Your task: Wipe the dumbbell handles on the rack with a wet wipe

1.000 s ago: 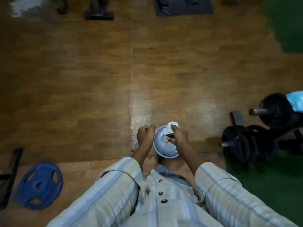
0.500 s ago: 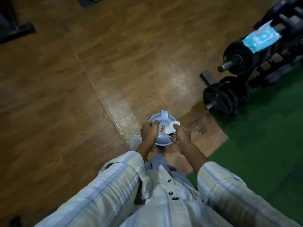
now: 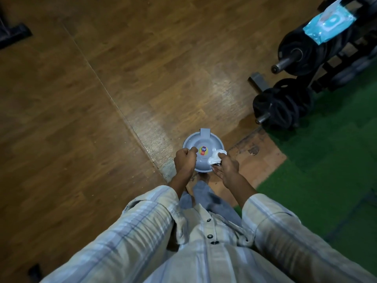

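My left hand [image 3: 184, 160] grips the near left rim of a round grey plastic bowl [image 3: 202, 142] with a sticker inside, held over the wooden floor. My right hand [image 3: 227, 167] pinches a crumpled white wet wipe [image 3: 215, 158] at the bowl's right rim. At the upper right stands a black rack [image 3: 334, 64] with black dumbbells [image 3: 281, 106] and steel handle ends [image 3: 282, 63]. A blue pack of wipes [image 3: 328, 22] lies on top of the upper weights.
Brown wooden floor [image 3: 122, 88] fills most of the view; a green mat [image 3: 326, 160] covers the right side under the rack. A black equipment foot [image 3: 14, 34] sits at the upper left. A bare brown patch [image 3: 261, 160] lies between wood and mat.
The view has swung toward the rack, which now sits closer at the upper right. Both hands keep hold of the bowl and the wipe.
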